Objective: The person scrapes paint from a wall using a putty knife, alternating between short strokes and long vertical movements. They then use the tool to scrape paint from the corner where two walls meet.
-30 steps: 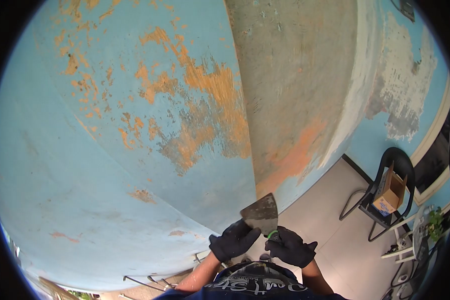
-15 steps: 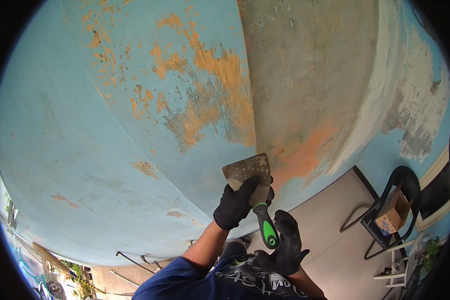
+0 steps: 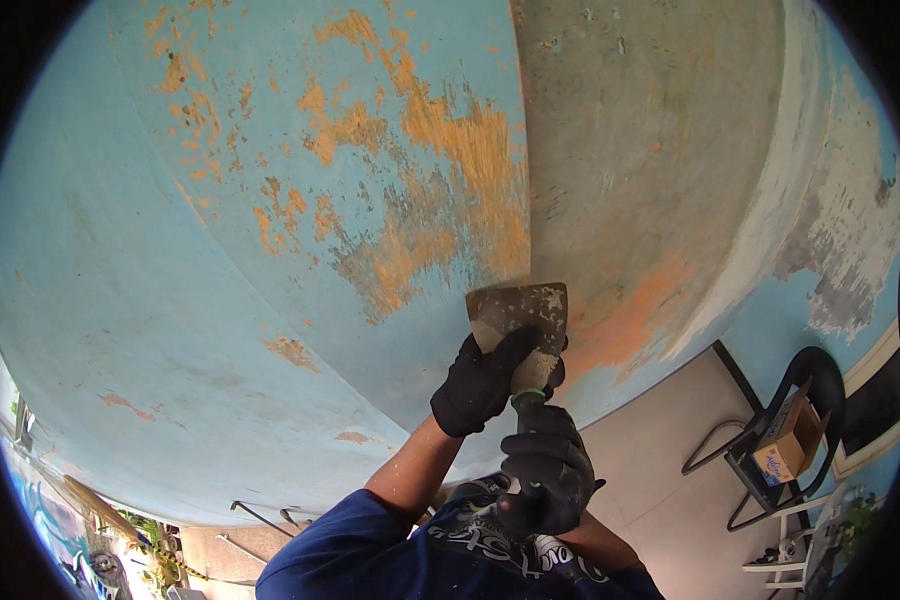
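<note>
A wide-bladed paint scraper (image 3: 518,308) points up and away from me, its metal blade flecked with pale residue. My left hand (image 3: 478,388), in a black glove, pinches the blade near its base, thumb on the near face and fingertips at the far side. Wrapped round the handle is my right hand (image 3: 550,468), also gloved in black, so most of the handle is hidden. Behind the blade's top edge stands the light blue wall (image 3: 270,420), where a patch of peeled paint (image 3: 460,140) shows orange and grey beside a bare grey-brown section (image 3: 650,130).
To the right, a black chair (image 3: 805,365) holds an open cardboard box (image 3: 792,445) on its seat. Beside it are a white slatted piece of furniture (image 3: 785,570) and a green plant (image 3: 858,525). Pale floor (image 3: 640,440) runs along the wall's base. Dark metal rods (image 3: 270,522) show at lower left.
My right hand has gone from open beside the handle to closed round it. The scraper has tilted more upright and shifted slightly up and right, with my left hand still on the blade.
</note>
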Demonstrator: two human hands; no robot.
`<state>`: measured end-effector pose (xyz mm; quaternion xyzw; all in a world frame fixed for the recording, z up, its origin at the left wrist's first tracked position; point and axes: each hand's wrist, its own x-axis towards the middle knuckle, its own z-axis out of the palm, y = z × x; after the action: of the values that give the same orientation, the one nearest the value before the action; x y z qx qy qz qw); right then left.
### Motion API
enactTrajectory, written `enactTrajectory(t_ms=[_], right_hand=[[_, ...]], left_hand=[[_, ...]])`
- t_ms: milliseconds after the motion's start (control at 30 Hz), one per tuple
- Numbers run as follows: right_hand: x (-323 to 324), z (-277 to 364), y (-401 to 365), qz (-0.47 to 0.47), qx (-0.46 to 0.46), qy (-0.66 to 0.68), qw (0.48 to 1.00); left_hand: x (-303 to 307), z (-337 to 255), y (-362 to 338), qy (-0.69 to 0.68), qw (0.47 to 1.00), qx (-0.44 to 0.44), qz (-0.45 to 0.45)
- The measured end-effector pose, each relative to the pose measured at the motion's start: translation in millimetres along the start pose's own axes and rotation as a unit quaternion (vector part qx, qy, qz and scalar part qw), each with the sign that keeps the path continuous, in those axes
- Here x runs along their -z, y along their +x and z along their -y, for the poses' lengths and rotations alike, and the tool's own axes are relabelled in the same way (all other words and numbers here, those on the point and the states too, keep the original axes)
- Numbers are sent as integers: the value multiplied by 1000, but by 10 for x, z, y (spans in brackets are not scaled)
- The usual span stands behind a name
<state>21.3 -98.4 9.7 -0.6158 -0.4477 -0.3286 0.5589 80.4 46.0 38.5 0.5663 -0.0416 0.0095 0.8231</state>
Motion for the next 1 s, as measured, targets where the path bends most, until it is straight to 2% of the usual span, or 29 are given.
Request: enactTrajectory(t_ms=[67, 133, 267, 300, 333, 367, 400, 433, 467, 500, 600, 667, 733, 800, 867, 933, 1000], right_hand=[[-10, -54, 25, 2, -6, 13, 1000], [7, -110, -8, 32, 17, -4, 999], [146, -194, 61, 19, 34, 12, 999], [240, -193, 109, 48, 55, 14, 997], [289, -181, 118, 75, 73, 17, 994], [275, -202, 78, 75, 67, 20, 995], [237, -264, 21, 34, 40, 9, 999], [185, -319, -34, -8, 13, -2, 1000], [65, -334, -62, -59, -10, 6, 998], [30, -306, -59, -63, -11, 5, 998], [34, -288, 4, 4, 36, 44, 998], [-94, -358, -9, -27, 43, 56, 997], [-130, -452, 85, -55, 53, 64, 995], [-129, -525, 229, -11, 113, 33, 993], [-79, -413, 154, -4, 99, 45, 994], [4, -250, 46, 1, 71, 58, 996], [82, -212, 27, 9, 49, 67, 996]], left_hand=[[25, 8, 25, -21, 1000, 2, 2], [48, 52, 32, 16, 1000, -22, -7], [9, -19, 57, -8, 1000, -3, 7], [28, 3, 75, 205, 958, -200, 21], [41, 31, 71, 403, 835, -375, 34], [27, 55, 77, 403, 837, -369, 33], [-9, 71, 108, 243, 947, -210, -4], [-31, 92, 116, 67, 996, -40, -43], [-9, 130, 105, 69, 996, -37, -42], [34, 167, 112, 63, 997, -32, -42], [3, 131, 100, 52, 997, -24, -60], [29, 79, 79, 43, 995, -20, -88], [100, -32, 178, 40, 998, -55, -13], [46, -154, 218, 33, 997, -65, -22], [-49, -209, 151, 27, 996, -77, -30], [-156, -160, 36, -24, 999, -44, -15], [-75, 138, 29, 3, 999, -47, -22]])
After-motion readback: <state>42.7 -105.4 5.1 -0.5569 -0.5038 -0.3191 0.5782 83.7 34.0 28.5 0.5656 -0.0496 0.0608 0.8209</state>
